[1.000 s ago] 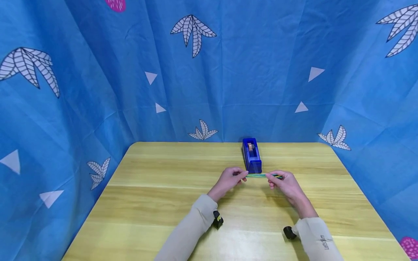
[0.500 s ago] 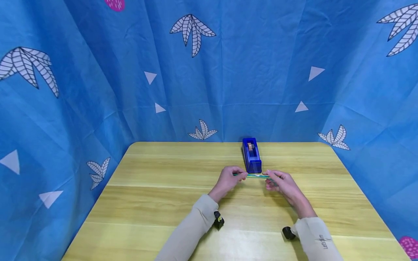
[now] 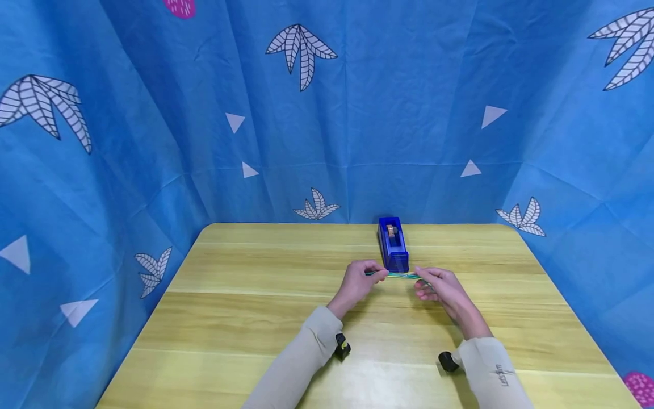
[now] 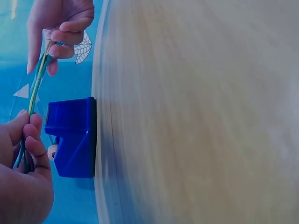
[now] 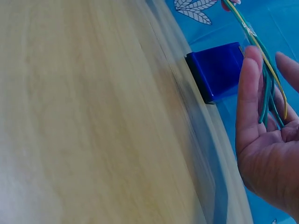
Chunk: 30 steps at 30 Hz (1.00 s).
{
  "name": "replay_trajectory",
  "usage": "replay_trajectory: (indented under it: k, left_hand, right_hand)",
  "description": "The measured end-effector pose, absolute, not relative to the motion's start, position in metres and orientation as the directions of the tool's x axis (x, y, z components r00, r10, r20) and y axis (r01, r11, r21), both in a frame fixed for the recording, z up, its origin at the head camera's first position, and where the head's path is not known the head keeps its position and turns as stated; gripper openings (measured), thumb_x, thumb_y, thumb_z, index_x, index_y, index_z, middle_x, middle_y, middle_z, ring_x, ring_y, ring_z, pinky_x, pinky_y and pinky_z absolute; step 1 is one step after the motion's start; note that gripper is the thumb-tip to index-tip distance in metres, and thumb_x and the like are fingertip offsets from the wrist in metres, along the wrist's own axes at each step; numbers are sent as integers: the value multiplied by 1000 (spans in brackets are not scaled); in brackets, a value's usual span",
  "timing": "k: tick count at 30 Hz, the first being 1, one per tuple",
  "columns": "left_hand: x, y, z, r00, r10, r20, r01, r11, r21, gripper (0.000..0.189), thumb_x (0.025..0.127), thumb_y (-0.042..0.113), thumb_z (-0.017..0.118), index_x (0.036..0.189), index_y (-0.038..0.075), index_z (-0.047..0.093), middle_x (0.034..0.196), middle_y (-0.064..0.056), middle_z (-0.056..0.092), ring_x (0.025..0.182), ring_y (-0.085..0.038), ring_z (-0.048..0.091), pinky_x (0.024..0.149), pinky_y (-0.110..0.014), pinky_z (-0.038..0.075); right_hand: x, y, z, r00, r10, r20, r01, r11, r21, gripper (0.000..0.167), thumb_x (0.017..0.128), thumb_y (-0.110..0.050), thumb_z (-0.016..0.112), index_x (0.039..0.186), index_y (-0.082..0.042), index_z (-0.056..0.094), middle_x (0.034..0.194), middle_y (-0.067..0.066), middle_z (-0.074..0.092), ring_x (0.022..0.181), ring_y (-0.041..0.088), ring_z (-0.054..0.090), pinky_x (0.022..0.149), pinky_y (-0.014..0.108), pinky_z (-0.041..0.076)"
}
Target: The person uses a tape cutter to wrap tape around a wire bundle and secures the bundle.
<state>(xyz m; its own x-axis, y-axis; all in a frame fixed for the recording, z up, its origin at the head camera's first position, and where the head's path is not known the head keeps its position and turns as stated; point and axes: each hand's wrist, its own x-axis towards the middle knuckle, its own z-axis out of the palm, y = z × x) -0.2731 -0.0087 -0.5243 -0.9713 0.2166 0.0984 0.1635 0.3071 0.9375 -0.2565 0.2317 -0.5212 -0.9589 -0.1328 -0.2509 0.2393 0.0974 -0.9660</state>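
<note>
My left hand (image 3: 356, 282) pinches a thin bundle of green and yellow wires (image 4: 37, 86) between thumb and fingers. A shiny strip of clear tape (image 5: 251, 31) clings to the bundle between the two hands. At the other end, my right hand (image 3: 445, 289) surrounds the wires with thumb and index finger apart, its other fingers loosely bent beside them. Loose wire ends hang over the right palm in the right wrist view. Just behind the bundle stands a blue tape dispenser (image 3: 392, 245) carrying a small roll.
The wooden table (image 3: 245, 324) extends around both arms. A blue patterned curtain (image 3: 409, 102) hangs behind its back edge and along both sides. Each sleeve cuff bears a small black camera, such as the right wrist camera (image 3: 448, 362).
My right thumb and fingers have shifted along the bundle and loosened, and the wire ends that stuck out past them now slant down. Shiny tape shows on the wires. The left hand keeps its pinch.
</note>
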Motion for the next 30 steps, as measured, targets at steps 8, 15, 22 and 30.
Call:
replay_trajectory:
  k: [8, 15, 22, 30]
  left_hand:
    - [-273, -10, -525, -971, 220, 92, 167, 352, 921, 18, 100, 29, 71, 97, 14, 80, 86, 5, 75, 75, -6, 64, 63, -22, 51]
    - [-275, -9, -524, -983, 173, 59, 116, 345, 932, 30, 103, 38, 66, 117, 14, 75, 102, 2, 72, 85, -19, 70, 69, -26, 54]
    - [-280, -10, -528, -980, 187, -73, -56, 98, 994, 30, 101, 33, 69, 114, 5, 69, 90, -7, 74, 70, -15, 67, 69, -30, 61]
    - [-281, -6, -530, -978, 198, -71, -72, 2, 997, 15, 99, 17, 71, 100, 2, 69, 81, -8, 76, 65, -8, 68, 70, -30, 62]
  right_hand:
    - [-256, 230, -522, -966, -147, -211, 211, 18, -977, 14, 99, -22, 73, 98, -10, 77, 78, 0, 71, 67, 9, 68, 68, 25, 62]
    - [-255, 232, -521, -981, -143, -133, 123, 81, -989, 24, 100, -20, 72, 111, 1, 74, 87, 9, 74, 74, 12, 72, 75, 30, 63]
    - [-255, 232, -520, -988, -132, -77, 60, 130, -990, 26, 99, -19, 72, 111, 4, 73, 90, 16, 74, 77, 18, 74, 77, 34, 63]
    - [-254, 231, -520, -989, -138, -50, 23, 191, -981, 31, 99, -19, 73, 114, 9, 71, 91, 16, 75, 79, 19, 74, 76, 32, 63]
